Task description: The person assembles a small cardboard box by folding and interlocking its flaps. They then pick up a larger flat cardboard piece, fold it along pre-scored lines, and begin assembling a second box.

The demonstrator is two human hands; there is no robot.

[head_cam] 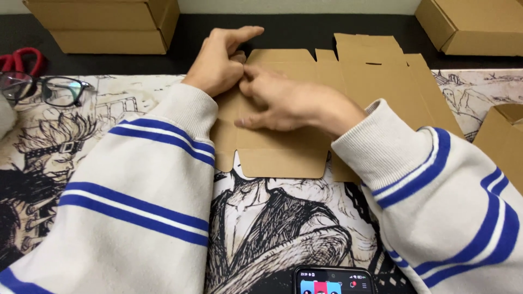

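Your left hand [218, 62] curls over the far left edge of the flat cardboard box blank [327, 92], fingers bent and pinching a flap; your right hand [289, 100] lies across the blank with fingers stretched, pressing it down; the blank rests on the printed mat [261, 218], between the glasses [49, 90] and a folded box [504, 141].

Clearances around flat cardboard blank [327, 76]

Open mat [261, 218] between sleeves, bounded near by phone [333, 282]. Left side obstructed by glasses [60, 90] and red scissors [22, 59]. Far edge blocked by stacked boxes [103, 24] left, box [474, 24] right. Right edge narrowed by part-folded box [504, 141]. Dark strip between far boxes passable.
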